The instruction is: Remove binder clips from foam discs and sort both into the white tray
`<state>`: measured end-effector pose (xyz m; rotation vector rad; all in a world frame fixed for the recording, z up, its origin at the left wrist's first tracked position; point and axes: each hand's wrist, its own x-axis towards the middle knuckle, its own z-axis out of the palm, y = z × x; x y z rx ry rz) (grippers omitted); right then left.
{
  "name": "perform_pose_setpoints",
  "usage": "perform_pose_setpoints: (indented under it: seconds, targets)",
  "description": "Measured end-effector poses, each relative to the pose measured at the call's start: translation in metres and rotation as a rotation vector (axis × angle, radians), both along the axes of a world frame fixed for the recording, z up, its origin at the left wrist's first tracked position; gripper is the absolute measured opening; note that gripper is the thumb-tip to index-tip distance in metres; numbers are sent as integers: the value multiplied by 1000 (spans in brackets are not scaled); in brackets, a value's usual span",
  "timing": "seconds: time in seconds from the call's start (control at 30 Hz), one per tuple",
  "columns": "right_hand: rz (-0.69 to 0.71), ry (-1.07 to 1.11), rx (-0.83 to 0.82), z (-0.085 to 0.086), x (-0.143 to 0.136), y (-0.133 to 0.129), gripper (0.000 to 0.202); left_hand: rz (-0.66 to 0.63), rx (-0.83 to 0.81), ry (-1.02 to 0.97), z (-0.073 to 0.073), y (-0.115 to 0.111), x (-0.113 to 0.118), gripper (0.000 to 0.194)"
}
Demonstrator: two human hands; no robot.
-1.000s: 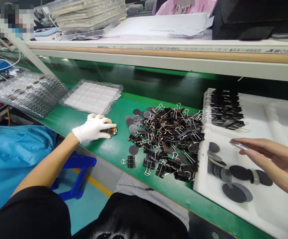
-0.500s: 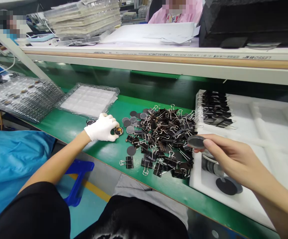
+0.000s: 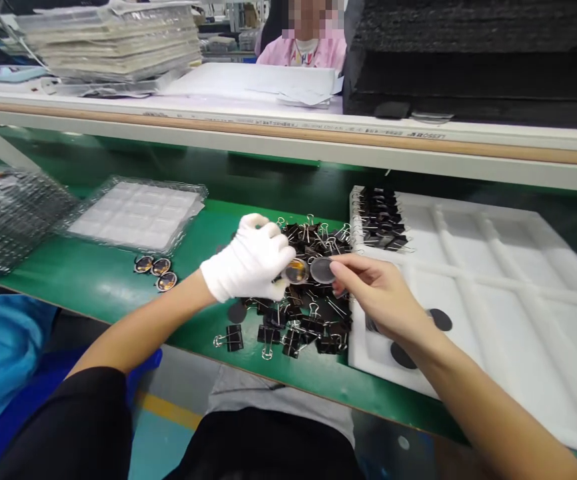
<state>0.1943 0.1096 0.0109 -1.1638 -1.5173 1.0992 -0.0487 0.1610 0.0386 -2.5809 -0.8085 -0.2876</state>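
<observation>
My left hand (image 3: pixel 251 260), in a white glove, pinches a small round part (image 3: pixel 296 271) with an amber and dark face. Close to its right side, my bare right hand (image 3: pixel 373 283) holds a dark grey disc (image 3: pixel 322 270) between thumb and fingers. Both are above a heap of black binder clips (image 3: pixel 313 323) with silver wire handles. Several similar round parts (image 3: pixel 160 267) lie on the green table (image 3: pixel 188 307) to the left. Dark discs (image 3: pixel 403 355) rest on the white foam tray (image 3: pixel 473 320) beside my right forearm.
A clear tray with white compartments (image 3: pixel 136 215) lies at the left, near stacked clear trays (image 3: pixel 8 220). A row of binder clips (image 3: pixel 383 217) lines the foam tray's back left corner. Beyond the shelf edge (image 3: pixel 268 137) a person in pink (image 3: pixel 303 57) is visible.
My left hand has lifted its round part off the table and carried it right, beside the disc. My right hand has brought the disc left over the clips. The view has shifted.
</observation>
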Motion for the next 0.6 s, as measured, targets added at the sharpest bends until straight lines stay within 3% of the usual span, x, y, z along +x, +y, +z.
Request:
perform_pose_setpoints:
  seconds: [0.13,0.23,0.3,0.4,0.47,0.6]
  targets:
    - [-117,-72,85,-16,2,7,29,-74,38,2,-10,14,41,17]
    - [-259,-93,33,-39,5,22,29,3,-1,38,-20,23,49,21]
    - [-309,4,-46,-52,6,32,31,39,-18,26,-21,25,48,26]
    - [-332,171,-76,-60,7,38,30,48,-31,-14,-12,26,51,34]
    - [-340,209,-49,-57,5,38,28,53,-52,-36,-1,31,65,38]
    - [-353,210,44,-48,4,33,25,107,-224,-12,19,58,126,39]
